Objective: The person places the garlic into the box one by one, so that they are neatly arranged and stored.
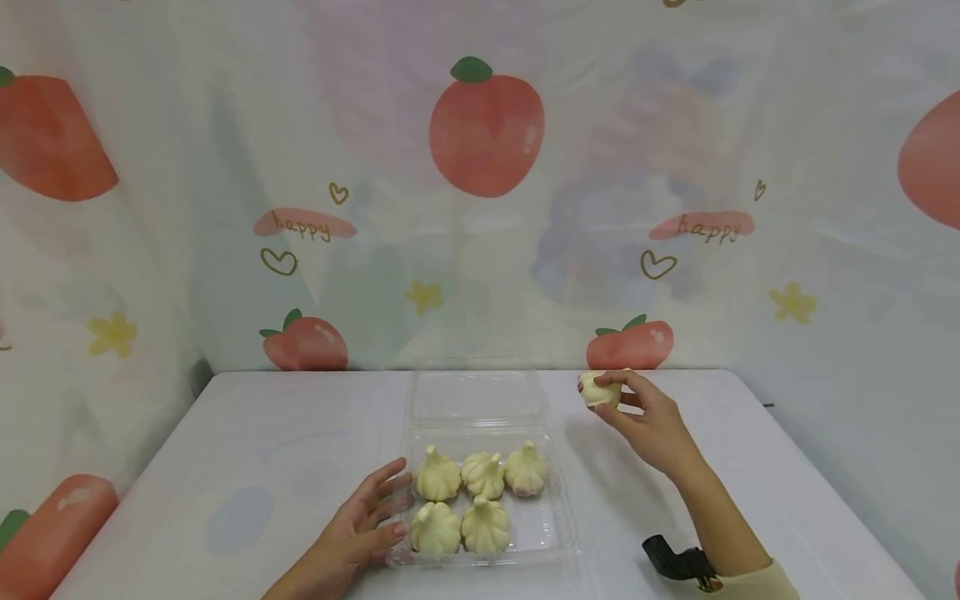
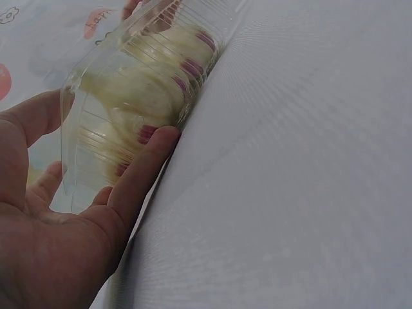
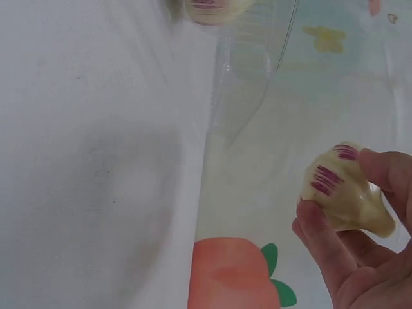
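Observation:
A clear plastic clamshell box (image 1: 543, 533) stands on the table, its lid (image 1: 477, 395) folded back. Several pale garlic bulbs (image 1: 486, 525) sit inside in two rows, and the front right spot of the box is bare. My left hand (image 1: 348, 525) rests its extended fingers and thumb against the box's left side; in the left wrist view purple streaks show on the bulbs through the wall. Up and to the right of the box, my right hand (image 1: 645, 421) pinches another garlic bulb (image 3: 338, 190) between thumb and fingers, held above the table with its purple-streaked base showing.
The white table (image 1: 285, 467) ends at a back edge against a printed fabric backdrop (image 1: 480, 275). A black device (image 1: 678, 560) is strapped at the right wrist by the sleeve. More fabric hangs along both sides.

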`<state>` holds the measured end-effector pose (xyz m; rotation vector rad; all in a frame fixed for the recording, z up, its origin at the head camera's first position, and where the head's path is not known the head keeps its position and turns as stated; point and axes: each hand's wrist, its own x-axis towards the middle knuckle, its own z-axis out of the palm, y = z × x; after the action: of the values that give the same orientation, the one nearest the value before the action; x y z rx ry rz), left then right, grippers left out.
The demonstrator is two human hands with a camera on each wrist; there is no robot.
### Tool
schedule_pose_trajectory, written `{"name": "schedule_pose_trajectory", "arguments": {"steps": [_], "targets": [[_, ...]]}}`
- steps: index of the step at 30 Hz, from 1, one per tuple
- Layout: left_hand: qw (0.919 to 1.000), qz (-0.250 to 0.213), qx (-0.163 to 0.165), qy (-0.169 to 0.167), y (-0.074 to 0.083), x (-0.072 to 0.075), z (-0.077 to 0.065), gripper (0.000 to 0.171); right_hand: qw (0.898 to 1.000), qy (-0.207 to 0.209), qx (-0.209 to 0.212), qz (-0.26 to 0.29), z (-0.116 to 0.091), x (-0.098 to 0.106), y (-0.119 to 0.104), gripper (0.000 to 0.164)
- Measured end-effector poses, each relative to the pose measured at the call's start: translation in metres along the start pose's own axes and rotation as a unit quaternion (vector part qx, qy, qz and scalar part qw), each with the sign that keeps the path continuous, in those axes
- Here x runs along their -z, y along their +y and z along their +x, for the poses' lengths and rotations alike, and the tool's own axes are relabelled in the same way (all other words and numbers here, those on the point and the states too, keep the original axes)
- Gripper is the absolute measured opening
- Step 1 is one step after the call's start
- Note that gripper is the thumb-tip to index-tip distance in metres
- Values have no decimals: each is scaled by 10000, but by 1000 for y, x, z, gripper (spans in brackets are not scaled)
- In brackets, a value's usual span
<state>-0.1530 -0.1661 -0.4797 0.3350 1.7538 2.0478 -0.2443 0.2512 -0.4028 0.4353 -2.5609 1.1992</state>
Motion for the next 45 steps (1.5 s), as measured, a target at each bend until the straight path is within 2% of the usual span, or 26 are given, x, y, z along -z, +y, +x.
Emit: {"name": "schedule_pose_trajectory", "arguments": {"steps": [8,17,22,29,38,45], "targets": [[10000,57,-9,23,2,-1,-1,70,9996,-98,242,84,-2,1,-13,32],[10000,61,-38,-28,-1,1,1,69,9969,-531,372,444,-6,0,-27,32],[10000,51,-33,-8,-1,1,1,69,9947,-612,622,552,-7,-1,-34,28],[10000,38,-13,-20,1,0,0,70,9925,-673,933,416,-10,-1,-41,29],[10000,12,27,11,3,-1,-1,70,9865,-1128,1148,315,-14,-5,-52,27],[10000,-60,17,-35,3,-1,0,71,9824,-1282,1296,404,-16,-7,-58,25]]}}
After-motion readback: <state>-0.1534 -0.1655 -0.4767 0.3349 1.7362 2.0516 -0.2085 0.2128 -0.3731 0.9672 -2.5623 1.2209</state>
